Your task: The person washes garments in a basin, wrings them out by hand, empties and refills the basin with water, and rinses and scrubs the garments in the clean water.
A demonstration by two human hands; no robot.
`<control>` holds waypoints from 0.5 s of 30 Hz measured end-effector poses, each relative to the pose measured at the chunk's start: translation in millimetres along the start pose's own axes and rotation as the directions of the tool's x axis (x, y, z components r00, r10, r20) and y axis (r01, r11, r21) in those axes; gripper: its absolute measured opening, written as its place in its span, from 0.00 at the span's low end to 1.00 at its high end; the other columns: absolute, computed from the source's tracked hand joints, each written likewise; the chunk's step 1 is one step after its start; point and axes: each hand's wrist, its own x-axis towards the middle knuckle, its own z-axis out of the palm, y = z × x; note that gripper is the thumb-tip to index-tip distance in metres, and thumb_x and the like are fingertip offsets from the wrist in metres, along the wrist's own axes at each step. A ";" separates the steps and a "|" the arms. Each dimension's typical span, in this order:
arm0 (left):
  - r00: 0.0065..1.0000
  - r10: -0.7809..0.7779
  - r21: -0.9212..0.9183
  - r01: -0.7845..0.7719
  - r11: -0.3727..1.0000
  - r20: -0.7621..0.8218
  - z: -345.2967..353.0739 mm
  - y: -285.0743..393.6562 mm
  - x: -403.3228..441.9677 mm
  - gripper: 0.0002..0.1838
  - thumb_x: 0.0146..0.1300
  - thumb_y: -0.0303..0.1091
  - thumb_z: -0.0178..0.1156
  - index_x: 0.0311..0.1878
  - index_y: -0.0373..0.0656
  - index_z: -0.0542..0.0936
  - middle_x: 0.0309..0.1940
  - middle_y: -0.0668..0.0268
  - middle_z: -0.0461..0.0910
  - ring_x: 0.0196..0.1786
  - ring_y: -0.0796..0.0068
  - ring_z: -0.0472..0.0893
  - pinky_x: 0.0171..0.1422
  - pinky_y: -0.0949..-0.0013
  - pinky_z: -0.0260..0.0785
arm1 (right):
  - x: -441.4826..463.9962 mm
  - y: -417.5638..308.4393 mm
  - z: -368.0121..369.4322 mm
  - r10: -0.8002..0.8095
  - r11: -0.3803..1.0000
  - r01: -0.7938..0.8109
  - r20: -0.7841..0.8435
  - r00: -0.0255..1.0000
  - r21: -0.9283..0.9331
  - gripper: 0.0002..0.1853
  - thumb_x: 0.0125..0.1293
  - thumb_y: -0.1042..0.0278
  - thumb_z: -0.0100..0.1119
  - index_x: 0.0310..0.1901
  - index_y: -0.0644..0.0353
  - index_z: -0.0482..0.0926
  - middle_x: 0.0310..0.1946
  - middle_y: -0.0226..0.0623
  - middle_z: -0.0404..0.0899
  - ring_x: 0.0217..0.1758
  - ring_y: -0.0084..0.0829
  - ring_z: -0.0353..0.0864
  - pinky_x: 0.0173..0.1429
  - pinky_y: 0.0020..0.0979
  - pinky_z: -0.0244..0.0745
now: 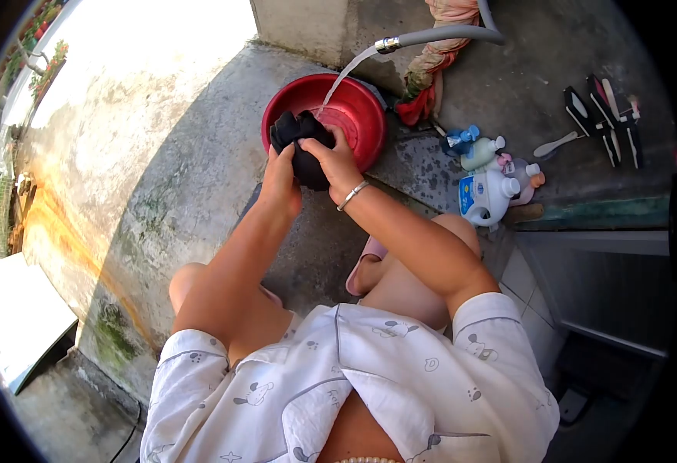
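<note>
One cloth [310, 168], bunched up, long axis slanting out over one basin's [369, 123] near-left rim. Left hand [283, 181] + right hand [337, 160] got their fingers clamped on it.

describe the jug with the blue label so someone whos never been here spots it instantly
Find the red basin under the running grey hose. Right of it in the picture, bottles cluster on the concrete, with the white jug at the lower end. It looks the biggest, and its blue label faces left.
</note>
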 end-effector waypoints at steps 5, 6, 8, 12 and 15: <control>0.941 -0.338 -0.145 0.332 0.932 -0.015 -16.8 15.1 9.1 0.36 0.58 0.65 0.60 0.63 0.57 0.64 0.60 0.52 0.61 0.60 0.53 0.67 0.60 0.37 0.63 | 24.6 -7.4 -6.6 -0.416 0.875 0.388 -0.040 0.908 -0.290 0.23 0.49 0.65 0.66 0.47 0.60 0.73 0.44 0.42 0.76 0.44 0.33 0.79 0.47 0.33 0.75; 0.941 -0.337 -0.149 0.331 0.932 -0.017 -22.1 16.4 9.7 0.36 0.58 0.65 0.60 0.63 0.57 0.64 0.60 0.52 0.61 0.60 0.53 0.67 0.60 0.37 0.63 | 22.1 -15.1 -7.7 -0.550 0.743 0.512 0.041 0.834 -0.431 0.22 0.48 0.64 0.67 0.45 0.59 0.73 0.43 0.41 0.76 0.43 0.36 0.79 0.46 0.35 0.75; 0.908 -0.416 -0.253 0.413 0.875 0.043 -27.9 23.0 10.9 0.37 0.57 0.66 0.59 0.63 0.56 0.63 0.64 0.49 0.56 0.62 0.49 0.67 0.60 0.33 0.63 | 14.5 -29.8 -2.1 -0.659 0.569 0.616 0.145 0.738 -0.545 0.21 0.47 0.64 0.67 0.44 0.57 0.73 0.41 0.40 0.76 0.43 0.39 0.79 0.46 0.36 0.75; 0.831 -0.179 -0.321 0.390 0.863 0.527 -59.9 -9.2 53.2 0.28 0.66 0.54 0.57 0.65 0.51 0.68 0.63 0.57 0.69 0.66 0.64 0.68 0.67 0.50 0.65 | -42.1 -36.3 24.7 -0.589 0.374 0.781 0.522 0.617 -0.500 0.18 0.42 0.70 0.68 0.36 0.55 0.72 0.38 0.35 0.74 0.44 0.41 0.78 0.43 0.38 0.74; 0.814 0.289 -0.001 -0.334 0.943 0.504 -82.1 -49.9 48.5 0.21 0.69 0.44 0.53 0.62 0.49 0.70 0.56 0.60 0.74 0.59 0.67 0.75 0.62 0.64 0.69 | -65.0 -23.3 39.1 -0.598 0.243 0.914 0.692 0.405 -0.325 0.20 0.38 0.67 0.72 0.32 0.51 0.71 0.33 0.30 0.74 0.39 0.36 0.80 0.39 0.37 0.75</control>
